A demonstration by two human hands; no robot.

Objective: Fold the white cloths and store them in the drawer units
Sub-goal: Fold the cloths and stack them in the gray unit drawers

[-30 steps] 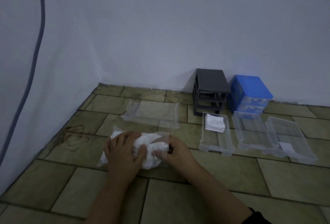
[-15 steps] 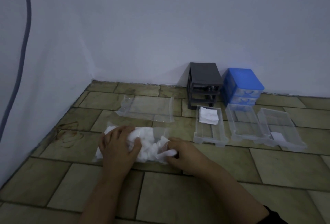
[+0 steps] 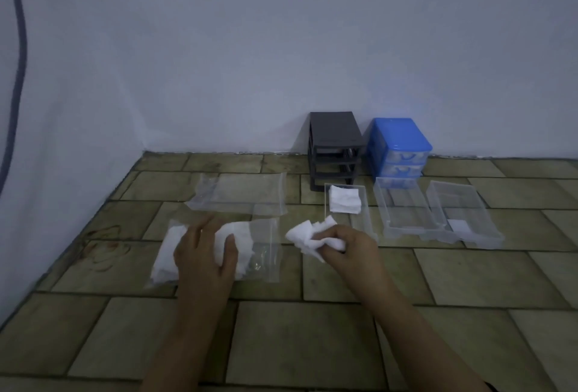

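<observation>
The right hand (image 3: 347, 246) has its fingers curled round a crumpled white cloth (image 3: 308, 235), bunched up just above the floor, its loose corners sticking out to the left and far side of the fist. The left hand (image 3: 203, 254) lies flat, fingers straight, pressing down on the clear bag (image 3: 266, 254) that holds the remaining white cloths (image 3: 240, 235); it grips nothing. What the next move seems to turn on is where the open drawers lie from the cloth in the right hand: all 3 clear drawers sit to the right and farther off, their long sides running near to far. The nearest drawer (image 3: 364, 219) is just beyond the right knuckles and already has 1 folded cloth (image 3: 344, 200) at its far end, so its near end looks free. The second drawer (image 3: 403, 219) and the third drawer (image 3: 469, 216) stand farther right (the third has a pale flat square inside, too dim to name). Behind them stand the grey drawer unit (image 3: 336, 147) and the blue drawer unit (image 3: 398, 147) against the wall. An empty clear bag (image 3: 244, 194) lies beyond the full one. The right hand is clearly the closer to the drawers, but the cloth is still a wad, so I judge folding comes first, on the bare tiled floor (image 3: 312, 329) between the 2 hands.
</observation>
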